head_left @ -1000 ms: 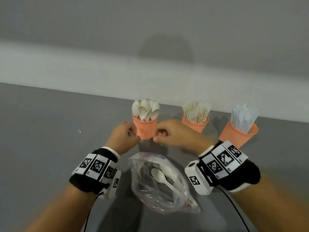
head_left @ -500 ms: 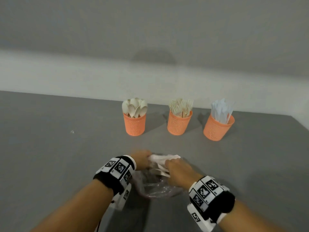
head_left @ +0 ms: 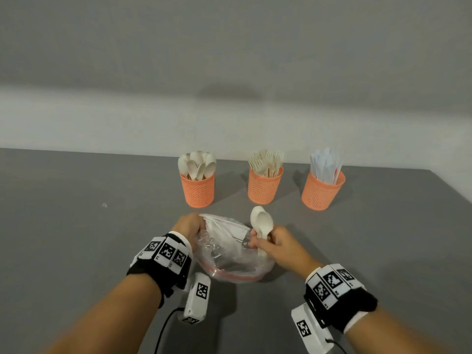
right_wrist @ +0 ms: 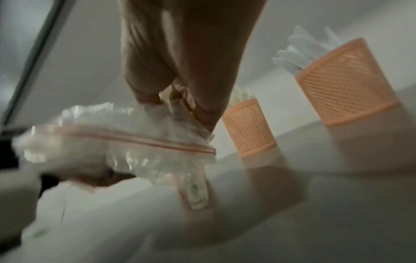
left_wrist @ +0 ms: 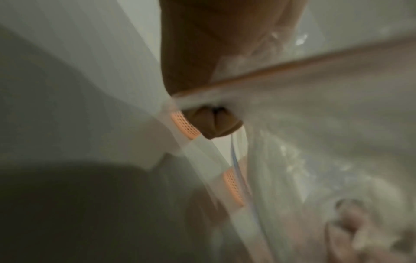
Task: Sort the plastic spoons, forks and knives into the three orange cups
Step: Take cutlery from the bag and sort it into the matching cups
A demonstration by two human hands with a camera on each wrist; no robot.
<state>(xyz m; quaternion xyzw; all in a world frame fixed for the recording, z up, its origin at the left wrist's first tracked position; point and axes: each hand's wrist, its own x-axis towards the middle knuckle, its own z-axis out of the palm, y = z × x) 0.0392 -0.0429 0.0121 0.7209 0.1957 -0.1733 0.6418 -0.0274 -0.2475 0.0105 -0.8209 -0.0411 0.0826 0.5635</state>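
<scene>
- A grey table (head_left: pixel 76 238) carries everything.
- The middle orange mesh cup (head_left: pixel 265 187), holding forks, stands near its far edge.
- The spoon cup (head_left: pixel 198 189) stands left of it, the knife cup (head_left: pixel 320 192) right.
- A clear zip bag (head_left: pixel 229 254) lies nearer than the middle cup.

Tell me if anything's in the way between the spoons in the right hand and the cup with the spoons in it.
Nothing visible blocks it. The right hand holds the spoons above the plastic bag, and only bare table lies between them and the spoon cup, which stands farther back and to the left.
</scene>
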